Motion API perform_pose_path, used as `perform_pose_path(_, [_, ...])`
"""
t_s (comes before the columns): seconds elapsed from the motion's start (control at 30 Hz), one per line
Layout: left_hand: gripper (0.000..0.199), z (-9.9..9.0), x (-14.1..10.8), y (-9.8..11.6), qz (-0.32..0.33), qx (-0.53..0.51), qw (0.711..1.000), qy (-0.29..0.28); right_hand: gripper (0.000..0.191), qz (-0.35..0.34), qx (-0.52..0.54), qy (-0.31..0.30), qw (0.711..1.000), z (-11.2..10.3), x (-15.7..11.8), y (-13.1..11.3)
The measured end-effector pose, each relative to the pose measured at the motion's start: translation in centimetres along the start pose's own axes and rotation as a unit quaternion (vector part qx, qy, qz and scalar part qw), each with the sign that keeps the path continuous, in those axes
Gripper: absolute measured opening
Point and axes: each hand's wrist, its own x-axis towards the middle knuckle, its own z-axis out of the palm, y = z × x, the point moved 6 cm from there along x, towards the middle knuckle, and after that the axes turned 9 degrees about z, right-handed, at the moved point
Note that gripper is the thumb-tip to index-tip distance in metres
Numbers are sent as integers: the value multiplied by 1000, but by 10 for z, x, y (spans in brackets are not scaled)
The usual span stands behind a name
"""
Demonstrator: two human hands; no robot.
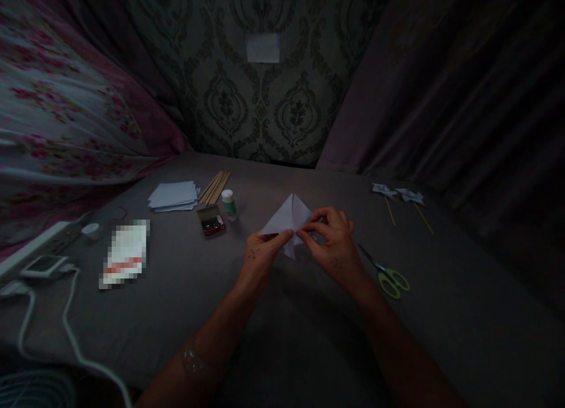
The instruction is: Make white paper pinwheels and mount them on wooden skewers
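Note:
A white sheet of paper (pixel 286 215), cut and partly folded toward its middle, is held up between both hands above the grey surface. My left hand (pixel 261 249) grips its lower left side, thumb pressed on the front near the centre. My right hand (pixel 333 237) pinches the paper at the right of the centre with thumb and index finger. Close to my right forearm lie scissors (pixel 391 278) with green handles. Left of the paper stand a small glue bottle (pixel 229 205) with a white cap and an open little box (pixel 212 222) of small metal pieces.
A stack of white paper (pixel 174 196) and a bundle of wooden sticks (pixel 215 188) lie at the back left. Two paper pinwheels (pixel 409 196) on sticks rest at the back right. A power strip (pixel 42 249) with white cables runs along the left edge.

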Motion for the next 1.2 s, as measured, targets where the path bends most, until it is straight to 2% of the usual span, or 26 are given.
perform_pose_path(0.67, [19,1,0,-1,8,26,999,-17,10,-6,-5,-24,1000,-1,0,-3])
perform_pose_path(1.2, [18,0,1,0,11,55,998,1,12,-22,-26,-35,999,0,-2,-7])
